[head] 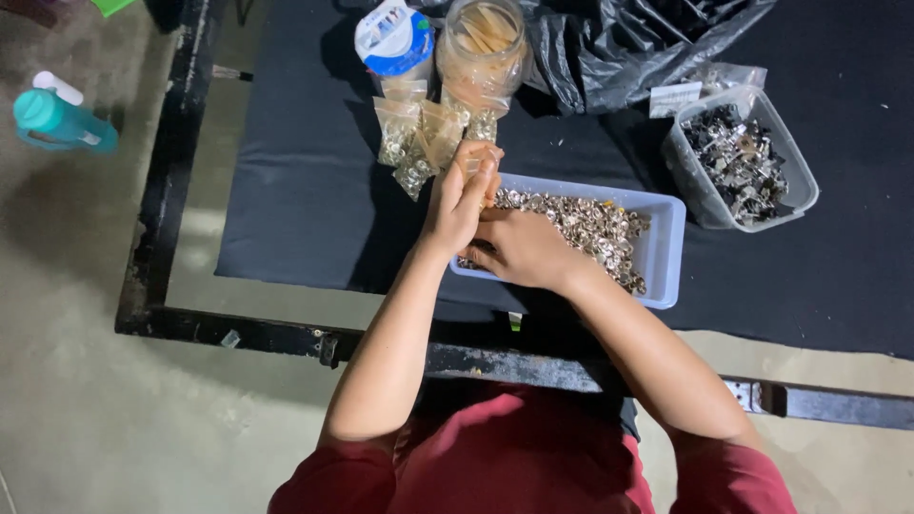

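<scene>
Hands over pale blue tray of small metal fittings. Left hand raised at tray's far left corner, fingers pinched on a small clear bag. Right hand palm down in fittings, fingers curled; contents of grasp not discernible. Filled bags piled just beyond, beside plastic jar.

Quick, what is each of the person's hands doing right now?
Left hand: raised, fingers pinched shut on a small clear bag.
Right hand: curled into the metal pieces in the blue tray; its grip cannot be told.
</scene>
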